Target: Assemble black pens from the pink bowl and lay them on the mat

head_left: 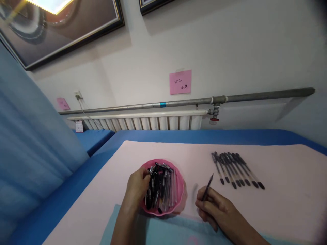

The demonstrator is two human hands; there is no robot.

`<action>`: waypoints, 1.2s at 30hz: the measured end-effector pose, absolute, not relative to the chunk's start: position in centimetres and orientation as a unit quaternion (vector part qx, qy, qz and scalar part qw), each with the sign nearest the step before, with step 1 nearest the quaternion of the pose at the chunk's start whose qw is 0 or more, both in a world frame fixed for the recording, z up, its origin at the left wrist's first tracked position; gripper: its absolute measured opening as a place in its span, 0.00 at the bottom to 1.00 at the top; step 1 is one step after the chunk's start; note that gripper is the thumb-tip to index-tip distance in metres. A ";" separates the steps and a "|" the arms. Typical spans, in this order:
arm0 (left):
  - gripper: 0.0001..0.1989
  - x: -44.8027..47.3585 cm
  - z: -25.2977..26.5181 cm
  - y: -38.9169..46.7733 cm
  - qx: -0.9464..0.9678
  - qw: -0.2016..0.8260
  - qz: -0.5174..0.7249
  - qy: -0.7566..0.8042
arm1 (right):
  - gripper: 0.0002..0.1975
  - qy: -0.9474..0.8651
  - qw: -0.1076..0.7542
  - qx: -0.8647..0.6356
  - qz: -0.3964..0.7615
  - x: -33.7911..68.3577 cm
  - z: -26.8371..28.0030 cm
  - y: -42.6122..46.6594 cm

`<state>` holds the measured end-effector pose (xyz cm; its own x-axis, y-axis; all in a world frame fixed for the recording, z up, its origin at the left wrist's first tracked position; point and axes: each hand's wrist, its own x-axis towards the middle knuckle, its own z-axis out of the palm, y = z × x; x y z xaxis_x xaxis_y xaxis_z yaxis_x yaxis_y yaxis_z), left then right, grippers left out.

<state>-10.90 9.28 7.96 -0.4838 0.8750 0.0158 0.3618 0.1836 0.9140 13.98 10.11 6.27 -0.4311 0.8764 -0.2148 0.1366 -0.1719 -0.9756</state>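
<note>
A pink scalloped basket [182, 190] holds a jumble of black pen caps [152, 185] and clear pen barrels [167, 192]. My left hand [138, 183] reaches over the basket's left rim, its fingers bent together among the black caps; whatever they pinch is hidden. To the right of the basket, my right hand [217, 207] grips a thin dark pen [208, 186] between thumb and fingers, its narrow tip slanting up. Beyond that hand, several pens [231, 168] with clear barrels and black ends lie side by side in a slanted row.
Pale pink paper [102, 190] covers the blue table [178, 135]. A light blue cloth [173, 231] lies at the near edge, partly under the basket. A white radiator [153, 122] and a grey pipe [189, 102] run along the wall. Blue curtain [33, 153] hangs left.
</note>
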 end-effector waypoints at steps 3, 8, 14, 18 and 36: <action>0.09 -10.5 7.4 9.8 0.452 0.249 0.460 0.723 | 0.06 -0.578 0.293 -0.442 0.620 14.0 6.3 10.1; 0.11 -9.1 7.1 10.5 0.501 0.220 0.438 0.713 | 0.05 -0.585 0.292 -0.442 0.614 14.0 6.3 10.0; 0.16 -7.2 7.5 11.6 0.584 0.170 0.384 0.694 | 0.03 -0.597 0.293 -0.440 0.604 14.0 6.2 10.1; 0.15 -6.9 7.4 12.5 0.616 0.151 0.305 0.711 | 0.04 -0.593 0.287 -0.444 0.608 13.7 6.5 10.0; 0.12 -6.9 6.7 13.0 0.604 0.148 0.236 0.746 | 0.03 -0.604 0.281 -0.449 0.595 13.6 6.7 9.7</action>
